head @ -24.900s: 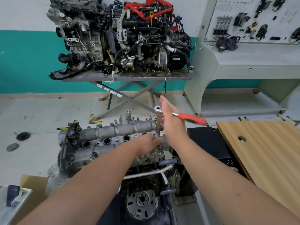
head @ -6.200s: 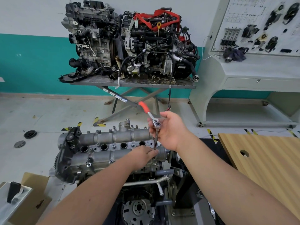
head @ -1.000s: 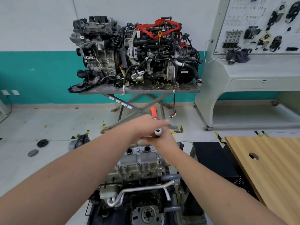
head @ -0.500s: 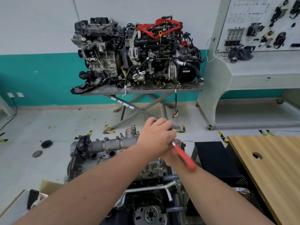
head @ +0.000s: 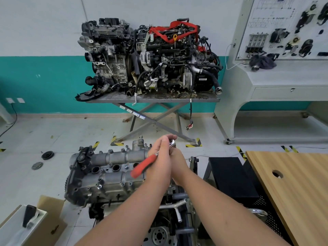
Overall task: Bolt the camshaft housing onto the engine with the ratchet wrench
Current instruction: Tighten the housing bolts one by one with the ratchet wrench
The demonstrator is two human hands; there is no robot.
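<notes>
The grey camshaft housing (head: 110, 174) lies on top of the engine (head: 159, 233) in front of me, with several bolts standing along its edges. The ratchet wrench (head: 142, 166) stands at the housing's right end. Its metal head is up by my fingertips and its red handle points down to the left. My left hand (head: 158, 166) curls over the head and the upper shaft. My right hand (head: 179, 164) sits right behind it, under the head. Its fingers are mostly hidden and seem to grip the wrench's lower part. The bolt under the wrench is hidden.
A wooden table (head: 292, 183) with a round hole stands at the right, beside a black stand (head: 229, 174). A cardboard box (head: 48, 222) sits at lower left. Two engines (head: 150, 59) rest on a scissor table at the back, and round parts (head: 47, 155) lie on the floor.
The red handle has swung from pointing toward my right forearm round to the left. Both hands stay together at the wrench head.
</notes>
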